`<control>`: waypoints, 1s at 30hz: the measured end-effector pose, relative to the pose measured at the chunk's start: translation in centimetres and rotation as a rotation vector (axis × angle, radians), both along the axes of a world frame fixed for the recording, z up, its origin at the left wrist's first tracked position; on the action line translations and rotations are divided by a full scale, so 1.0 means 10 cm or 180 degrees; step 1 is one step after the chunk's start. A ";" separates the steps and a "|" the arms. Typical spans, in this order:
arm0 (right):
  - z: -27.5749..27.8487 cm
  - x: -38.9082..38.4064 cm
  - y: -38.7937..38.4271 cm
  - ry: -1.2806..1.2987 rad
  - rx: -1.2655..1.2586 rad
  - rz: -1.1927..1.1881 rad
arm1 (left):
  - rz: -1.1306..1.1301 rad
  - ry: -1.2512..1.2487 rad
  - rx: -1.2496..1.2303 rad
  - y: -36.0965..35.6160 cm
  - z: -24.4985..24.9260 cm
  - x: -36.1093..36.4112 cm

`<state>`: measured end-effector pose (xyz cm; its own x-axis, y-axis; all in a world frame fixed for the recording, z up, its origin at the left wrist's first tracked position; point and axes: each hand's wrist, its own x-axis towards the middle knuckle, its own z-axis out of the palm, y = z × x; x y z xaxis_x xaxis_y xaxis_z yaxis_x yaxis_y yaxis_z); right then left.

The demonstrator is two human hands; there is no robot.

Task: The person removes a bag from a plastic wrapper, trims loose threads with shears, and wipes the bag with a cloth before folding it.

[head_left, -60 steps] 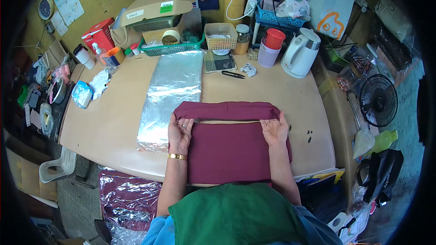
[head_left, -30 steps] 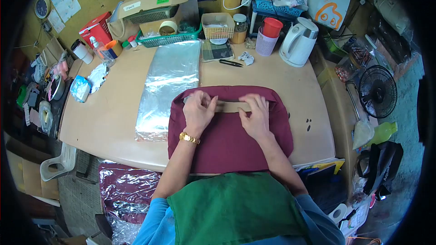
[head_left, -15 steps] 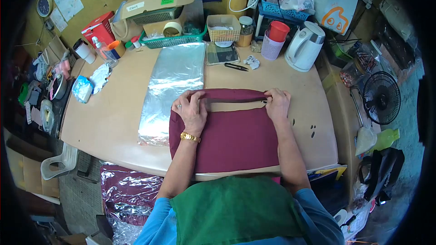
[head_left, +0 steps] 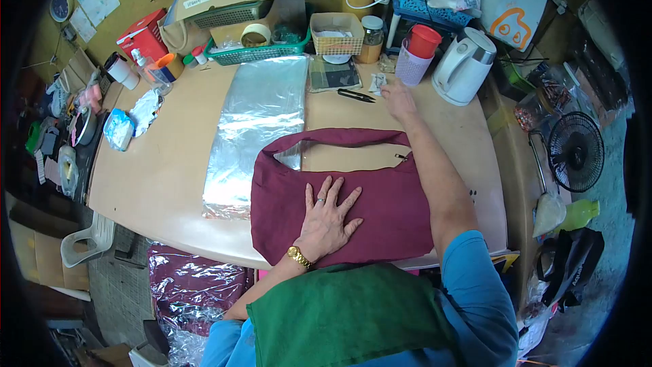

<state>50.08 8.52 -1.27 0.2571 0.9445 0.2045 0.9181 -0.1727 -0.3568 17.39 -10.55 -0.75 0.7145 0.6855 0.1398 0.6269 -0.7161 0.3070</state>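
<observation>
Head view, one frame: the maroon cloth bag [head_left: 339, 204] lies flat at lower centre of the frame, on the near edge of the table [head_left: 156, 177], its strap [head_left: 339, 137] arched away from me and leaving a bare window of tabletop between strap and body. The left hand [head_left: 326, 221] rests palm down on the bag's body, fingers spread wide, holding nothing. I read this as a weight that keeps the cloth smooth and stops it sliding toward the table edge. The right hand [head_left: 397, 100] is stretched out to upper centre, well apart from the bag, fingers extended and loosely open with nothing in them. Its tips are just beside a crumpled white scrap [head_left: 375, 82] and near the black snips [head_left: 356, 95]; contact with either I cannot tell. The left corner of the bag overlaps a long clear plastic sheet [head_left: 255, 122] running from centre toward the top of the frame, probably laid there to stay within one reach of the cloth. A white kettle [head_left: 464, 66] and a red cup [head_left: 424, 41] stand at upper right, clear of both hands
</observation>
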 end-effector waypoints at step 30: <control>0.16 -1.03 -1.91 -0.0086 0.0735 0.2084 | 0.0106 -0.0230 -0.0075 0.03 0.03 -0.03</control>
